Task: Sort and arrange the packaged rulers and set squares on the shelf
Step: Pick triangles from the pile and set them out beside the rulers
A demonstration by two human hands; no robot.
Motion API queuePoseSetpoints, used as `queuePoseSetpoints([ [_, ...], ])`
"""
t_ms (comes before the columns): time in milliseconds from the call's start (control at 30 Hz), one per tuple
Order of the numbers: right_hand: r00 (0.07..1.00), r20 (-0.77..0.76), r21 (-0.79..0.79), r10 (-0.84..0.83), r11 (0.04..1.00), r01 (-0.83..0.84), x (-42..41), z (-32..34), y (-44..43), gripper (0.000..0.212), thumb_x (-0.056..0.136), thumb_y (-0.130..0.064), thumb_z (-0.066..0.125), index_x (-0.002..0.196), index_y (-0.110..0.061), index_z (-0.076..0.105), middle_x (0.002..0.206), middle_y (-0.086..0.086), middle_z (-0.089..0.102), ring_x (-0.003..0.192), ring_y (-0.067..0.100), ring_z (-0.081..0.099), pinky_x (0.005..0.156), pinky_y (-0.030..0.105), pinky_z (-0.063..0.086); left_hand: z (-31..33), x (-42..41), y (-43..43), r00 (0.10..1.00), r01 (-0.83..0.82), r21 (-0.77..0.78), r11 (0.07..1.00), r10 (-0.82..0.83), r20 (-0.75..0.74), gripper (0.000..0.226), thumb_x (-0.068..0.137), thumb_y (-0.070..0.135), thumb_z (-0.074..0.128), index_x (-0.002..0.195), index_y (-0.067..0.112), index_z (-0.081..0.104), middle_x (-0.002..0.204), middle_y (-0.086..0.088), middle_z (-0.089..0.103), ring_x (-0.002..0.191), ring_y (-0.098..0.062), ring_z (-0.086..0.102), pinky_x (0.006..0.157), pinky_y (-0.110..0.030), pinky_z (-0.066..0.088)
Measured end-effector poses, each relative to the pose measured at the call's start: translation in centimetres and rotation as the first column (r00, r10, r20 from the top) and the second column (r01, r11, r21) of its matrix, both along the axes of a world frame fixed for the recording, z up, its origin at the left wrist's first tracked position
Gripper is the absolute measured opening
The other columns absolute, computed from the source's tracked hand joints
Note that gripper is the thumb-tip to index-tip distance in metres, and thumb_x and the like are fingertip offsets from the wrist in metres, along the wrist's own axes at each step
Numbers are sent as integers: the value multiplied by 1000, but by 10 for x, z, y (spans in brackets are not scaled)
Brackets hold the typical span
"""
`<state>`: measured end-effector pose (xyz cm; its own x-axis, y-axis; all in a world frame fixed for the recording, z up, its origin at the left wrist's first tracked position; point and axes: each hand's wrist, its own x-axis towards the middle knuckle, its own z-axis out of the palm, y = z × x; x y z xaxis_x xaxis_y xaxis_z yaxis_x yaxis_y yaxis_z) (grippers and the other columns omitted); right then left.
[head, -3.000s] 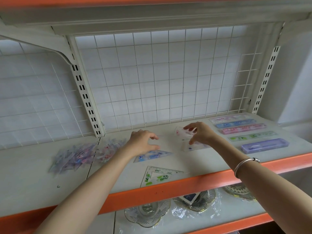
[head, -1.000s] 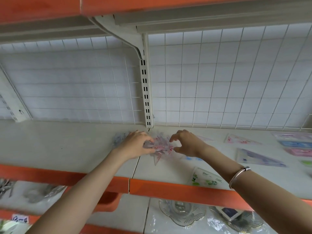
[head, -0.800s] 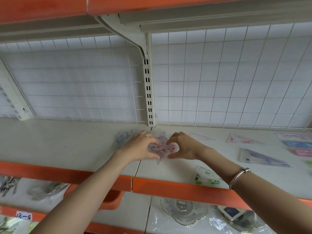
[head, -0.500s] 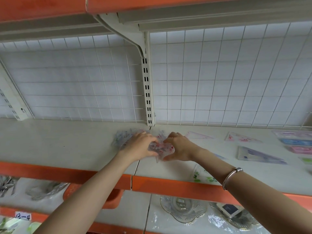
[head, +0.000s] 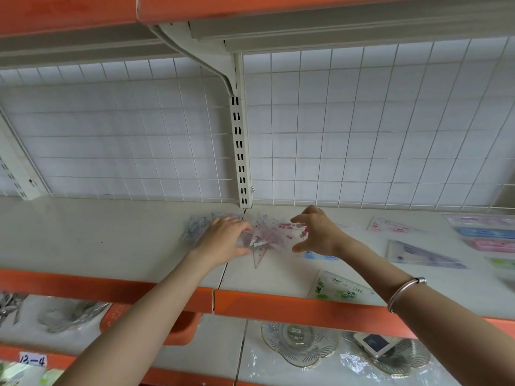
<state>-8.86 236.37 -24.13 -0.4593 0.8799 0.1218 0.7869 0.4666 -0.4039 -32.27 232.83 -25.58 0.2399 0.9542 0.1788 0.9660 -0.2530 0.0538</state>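
Note:
A loose pile of clear packaged set squares (head: pixel 267 235) with pink print lies mid-shelf, and its bluish part (head: pixel 195 227) fans out to the left. My left hand (head: pixel 225 239) grips the pile's left side, fingers on top and thumb at the front edge. My right hand (head: pixel 317 235) hovers at the pile's right end with fingers spread and holds nothing. Single set squares lie apart to the right: pink (head: pixel 390 225), purple (head: pixel 418 254), blue (head: pixel 320 256) and green (head: pixel 340 288). Boxed rulers (head: pixel 487 232) lie in a row at the far right.
The white shelf (head: pixel 111 240) has an orange front lip (head: pixel 278 307). A wire grid backs it, with a slotted upright post (head: pixel 239 151) behind the pile. Another shelf hangs close overhead. Glass dishes (head: pixel 299 341) sit on the shelf below.
My right hand has come off the pile and spread its fingers, shifting slightly right. My left hand stays on the pile. Earlier, my view swung left from the laid-out rulers.

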Motion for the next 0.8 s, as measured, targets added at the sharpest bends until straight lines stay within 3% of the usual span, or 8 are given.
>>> queuePoseSetpoints([
  [167, 992, -95, 0, -81, 997, 81, 15, -1, 3, 70, 71, -21, 81, 133, -9, 49, 115, 4, 39, 109, 21, 54, 90, 20, 44, 3, 7, 2, 1000, 15, -59, 998, -16, -6, 57, 83, 47, 67, 133, 27, 50, 143, 4, 47, 138, -16, 32, 112, -35, 22],
  [300, 983, -131, 8, -125, 992, 127, 17, -5, 6, 69, 72, -22, 81, 132, -9, 49, 120, 8, 46, 110, 24, 52, 95, 31, 46, 7, 16, 7, 998, 65, -89, 994, -66, -12, 67, 83, 51, 64, 142, 29, 40, 145, 6, 43, 134, -16, 35, 111, -37, 30],
  [433, 976, -137, 23, -170, 984, 174, 17, -7, 8, 71, 72, -24, 80, 133, -7, 48, 122, 10, 48, 113, 25, 50, 98, 35, 45, 6, 27, 15, 992, 106, -158, 982, -114, -44, 68, 87, 42, 61, 147, 32, 31, 153, 10, 32, 139, -16, 29, 111, -35, 26],
  [533, 972, -144, 26, -186, 981, 192, 20, -9, 9, 72, 72, -25, 80, 133, -6, 48, 121, 9, 49, 115, 25, 49, 99, 37, 45, 1, 32, 16, 985, 167, -118, 979, -171, -26, 55, 90, 32, 59, 143, 31, 42, 149, 12, 38, 135, -14, 36, 109, -31, 27],
  [667, 967, -151, 14, -205, 978, 209, 26, -11, 10, 72, 71, -26, 81, 133, -6, 48, 122, 10, 49, 114, 25, 50, 99, 37, 45, -3, 31, 15, 979, 199, -19, 980, -198, 51, 41, 90, 33, 64, 130, 27, 59, 135, 10, 56, 124, -12, 51, 101, -31, 40],
  [800, 960, -172, -11, -221, 975, 222, 28, -12, 10, 73, 70, -25, 82, 133, -7, 48, 122, 10, 48, 110, 26, 53, 98, 37, 46, -6, 28, 17, 967, 255, 60, 965, -255, 5, 34, 90, 34, 63, 121, 23, 66, 126, 10, 63, 116, -11, 58, 96, -32, 45],
])
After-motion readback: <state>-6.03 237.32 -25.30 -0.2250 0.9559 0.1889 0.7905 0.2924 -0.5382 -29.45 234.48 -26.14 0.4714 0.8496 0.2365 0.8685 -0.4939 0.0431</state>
